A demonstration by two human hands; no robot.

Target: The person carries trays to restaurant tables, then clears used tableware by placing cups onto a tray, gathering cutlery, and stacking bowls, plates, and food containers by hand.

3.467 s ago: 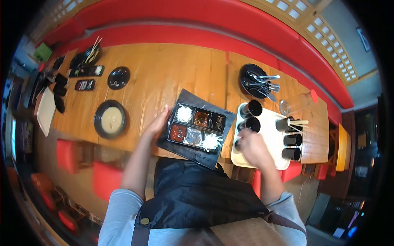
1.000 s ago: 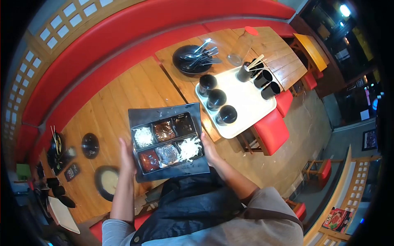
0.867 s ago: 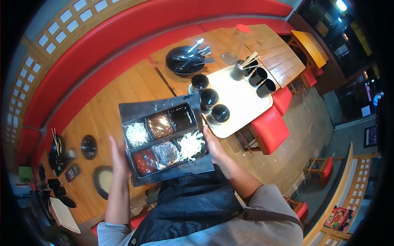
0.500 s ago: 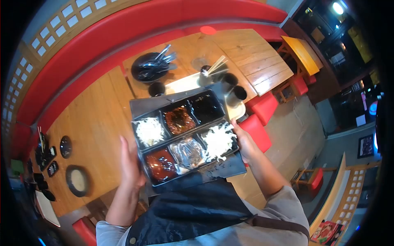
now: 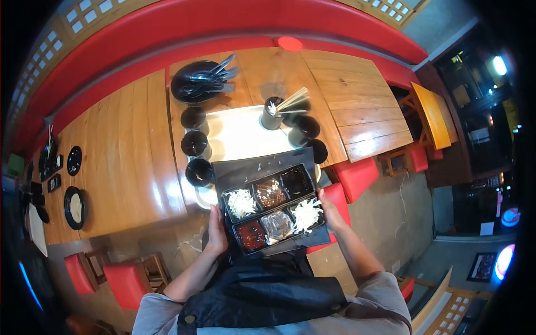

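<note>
My left hand [image 5: 216,233] and my right hand [image 5: 333,215] grip opposite edges of a black rectangular plate [image 5: 234,170], held level in front of the apron. On it lies a black six-compartment dish [image 5: 258,218] with shredded white food [image 5: 241,203] at its left, more white shreds [image 5: 306,215] at its right, red sauce [image 5: 250,234], brown sauce [image 5: 271,193], a dark sauce and a glossy clear-looking item. The plate's far edge overlaps the near side of a cream tray [image 5: 240,131] on the table.
Black cups [image 5: 195,143] line the tray's left side, and a cup of chopsticks [image 5: 273,114] stands at its right. Behind are a bowl of cutlery [image 5: 195,82] and a red-lidded clear jar [image 5: 290,44]. A bowl of pale liquid [image 5: 74,207] sits far left; red stools [image 5: 125,283] stand below.
My right hand has left the cups on the tray and taken the plate's right edge. Both hands have lifted the plate and carried it rightward, in front of the cream tray.
</note>
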